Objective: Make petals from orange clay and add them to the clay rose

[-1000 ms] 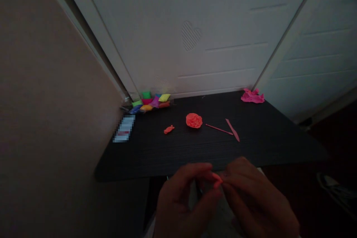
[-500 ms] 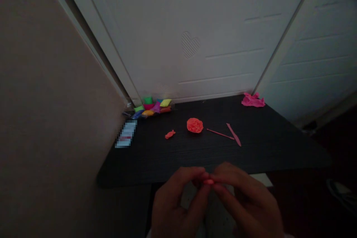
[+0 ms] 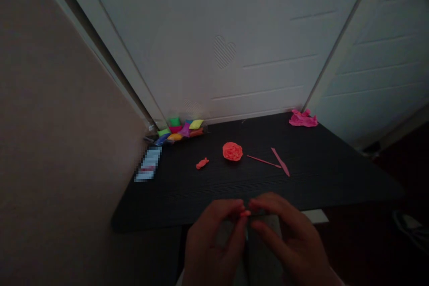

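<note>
We face a white panel (image 3: pixel 161 31), and a black tabletop (image 3: pixel 181 196) runs along its foot. Our two hands are raised at the table's near edge, wrists low, fingers pointing inward toward each other. Our left hand (image 3: pixel 209 241) curves over with its forefinger arched above the thumb, the two tips closed together in a pinch. Our right hand (image 3: pixel 295 237) mirrors it, but its thumb and forefinger stand a little apart, and we see nothing between them. On the table behind lie colourful packets (image 3: pixel 182 130) at the back left, a crumpled pink lump (image 3: pixel 303 119) at the back right, and a ruffled coral flower (image 3: pixel 232 151) near the middle. Smallest of all is the coral piece (image 3: pixel 246 213), gripped in our left fingertips with one end poking out toward the right hand, just beside its parted fingers.
</note>
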`<state>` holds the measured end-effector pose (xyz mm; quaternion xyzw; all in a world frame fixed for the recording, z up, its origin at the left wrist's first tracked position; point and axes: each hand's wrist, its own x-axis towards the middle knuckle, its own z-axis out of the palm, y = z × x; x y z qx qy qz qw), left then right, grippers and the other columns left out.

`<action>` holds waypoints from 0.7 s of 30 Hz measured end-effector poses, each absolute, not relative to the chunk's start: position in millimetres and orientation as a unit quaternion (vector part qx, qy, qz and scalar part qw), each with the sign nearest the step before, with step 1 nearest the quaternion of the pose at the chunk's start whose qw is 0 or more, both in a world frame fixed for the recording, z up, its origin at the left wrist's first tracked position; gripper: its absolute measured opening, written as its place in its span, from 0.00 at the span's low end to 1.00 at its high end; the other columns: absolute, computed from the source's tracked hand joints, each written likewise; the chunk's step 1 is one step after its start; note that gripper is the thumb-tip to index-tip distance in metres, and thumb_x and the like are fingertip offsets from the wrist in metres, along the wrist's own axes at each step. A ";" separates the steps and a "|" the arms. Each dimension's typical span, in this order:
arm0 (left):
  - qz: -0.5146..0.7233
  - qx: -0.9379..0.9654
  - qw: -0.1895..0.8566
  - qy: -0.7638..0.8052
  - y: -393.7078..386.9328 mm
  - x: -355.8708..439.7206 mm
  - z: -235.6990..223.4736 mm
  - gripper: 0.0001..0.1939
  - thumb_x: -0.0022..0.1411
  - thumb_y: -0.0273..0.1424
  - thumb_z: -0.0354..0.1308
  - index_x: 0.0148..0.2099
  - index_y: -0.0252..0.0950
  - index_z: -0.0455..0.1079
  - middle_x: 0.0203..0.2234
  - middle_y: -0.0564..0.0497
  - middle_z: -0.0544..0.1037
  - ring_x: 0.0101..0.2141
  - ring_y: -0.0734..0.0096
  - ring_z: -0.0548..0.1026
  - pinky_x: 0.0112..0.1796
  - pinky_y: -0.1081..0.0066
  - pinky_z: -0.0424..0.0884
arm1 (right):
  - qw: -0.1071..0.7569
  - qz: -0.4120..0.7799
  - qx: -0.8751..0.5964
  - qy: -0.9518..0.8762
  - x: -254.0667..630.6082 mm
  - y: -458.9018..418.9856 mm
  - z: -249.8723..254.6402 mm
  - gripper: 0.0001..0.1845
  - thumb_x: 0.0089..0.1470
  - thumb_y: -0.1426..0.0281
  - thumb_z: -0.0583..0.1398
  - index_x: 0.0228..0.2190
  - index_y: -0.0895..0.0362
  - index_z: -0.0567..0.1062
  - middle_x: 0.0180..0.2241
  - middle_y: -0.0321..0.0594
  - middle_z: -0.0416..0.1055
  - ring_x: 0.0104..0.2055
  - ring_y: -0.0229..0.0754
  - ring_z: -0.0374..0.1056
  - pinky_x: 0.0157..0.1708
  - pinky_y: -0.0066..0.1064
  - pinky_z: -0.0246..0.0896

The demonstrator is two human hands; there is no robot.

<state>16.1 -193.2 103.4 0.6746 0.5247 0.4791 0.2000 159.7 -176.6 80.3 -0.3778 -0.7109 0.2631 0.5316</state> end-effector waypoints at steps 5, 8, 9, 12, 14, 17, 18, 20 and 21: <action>0.412 0.776 0.072 0.472 -180.0 13.4 95.1 0.12 0.52 0.20 0.53 0.39 0.37 0.67 0.28 0.52 0.78 0.30 0.74 0.76 0.32 0.78 0.73 | 0.473 0.193 -0.385 -0.768 167.0 -164.9 70.5 0.09 0.49 0.74 0.59 0.35 0.54 0.71 0.30 0.37 0.72 0.33 0.37 0.68 0.32 0.28 0.67; 0.391 0.797 0.059 0.457 -170.2 14.4 88.6 0.14 0.51 0.19 0.52 0.41 0.37 0.66 0.28 0.52 0.77 0.29 0.74 0.76 0.32 0.78 0.74 | 0.452 0.194 -0.386 -0.781 168.4 -157.6 65.3 0.07 0.49 0.76 0.58 0.32 0.55 0.71 0.29 0.37 0.71 0.32 0.37 0.68 0.31 0.29 0.67; 0.386 0.803 0.059 0.451 -166.7 14.1 86.5 0.15 0.51 0.19 0.52 0.41 0.37 0.66 0.28 0.52 0.77 0.29 0.74 0.76 0.32 0.79 0.74 | 0.448 0.197 -0.388 -0.781 168.9 -155.0 63.4 0.07 0.49 0.76 0.58 0.32 0.55 0.71 0.29 0.37 0.72 0.32 0.37 0.68 0.32 0.29 0.67; 0.363 0.819 0.067 0.441 -155.3 8.6 80.7 0.18 0.51 0.20 0.53 0.45 0.37 0.64 0.33 0.50 0.77 0.33 0.73 0.76 0.35 0.78 0.73 | 0.449 0.214 -0.399 -0.770 171.2 -145.0 55.5 0.06 0.49 0.75 0.58 0.32 0.55 0.71 0.30 0.36 0.72 0.33 0.37 0.68 0.32 0.27 0.67; 0.341 0.814 0.074 0.465 -146.0 0.8 76.3 0.19 0.52 0.24 0.55 0.48 0.38 0.62 0.37 0.48 0.76 0.37 0.70 0.75 0.38 0.75 0.73 | 0.458 0.237 -0.414 -0.750 173.8 -136.2 48.0 0.04 0.48 0.74 0.58 0.30 0.54 0.72 0.28 0.35 0.72 0.31 0.36 0.69 0.31 0.25 0.67; 0.307 0.751 0.135 0.569 -128.3 -11.5 66.0 0.18 0.55 0.30 0.53 0.50 0.37 0.62 0.41 0.44 0.74 0.39 0.65 0.74 0.39 0.66 0.73 | 0.455 0.285 -0.459 -0.708 177.9 -121.6 34.9 0.04 0.50 0.71 0.57 0.27 0.54 0.73 0.26 0.34 0.73 0.29 0.35 0.70 0.28 0.22 0.67; 0.302 0.716 0.167 0.607 -121.4 -13.9 61.1 0.19 0.55 0.32 0.53 0.50 0.36 0.61 0.42 0.42 0.73 0.39 0.63 0.74 0.39 0.63 0.73 | 0.446 0.301 -0.474 -0.697 179.0 -117.3 30.7 0.05 0.50 0.70 0.57 0.27 0.54 0.73 0.26 0.34 0.73 0.28 0.36 0.70 0.27 0.22 0.67; 0.307 0.653 0.227 0.655 -106.7 -14.2 49.2 0.24 0.54 0.33 0.54 0.53 0.34 0.57 0.45 0.39 0.71 0.40 0.60 0.73 0.40 0.57 0.72 | 0.425 0.329 -0.506 -0.675 180.1 -110.5 23.8 0.06 0.51 0.68 0.57 0.28 0.54 0.74 0.27 0.36 0.74 0.29 0.37 0.71 0.27 0.23 0.66; 0.314 0.643 0.243 0.655 -98.8 -12.0 42.2 0.28 0.52 0.32 0.55 0.55 0.34 0.55 0.47 0.38 0.69 0.43 0.57 0.72 0.41 0.55 0.70 | 0.419 0.340 -0.518 -0.663 180.2 -108.0 21.2 0.07 0.50 0.67 0.57 0.28 0.55 0.74 0.27 0.36 0.74 0.30 0.38 0.71 0.27 0.24 0.66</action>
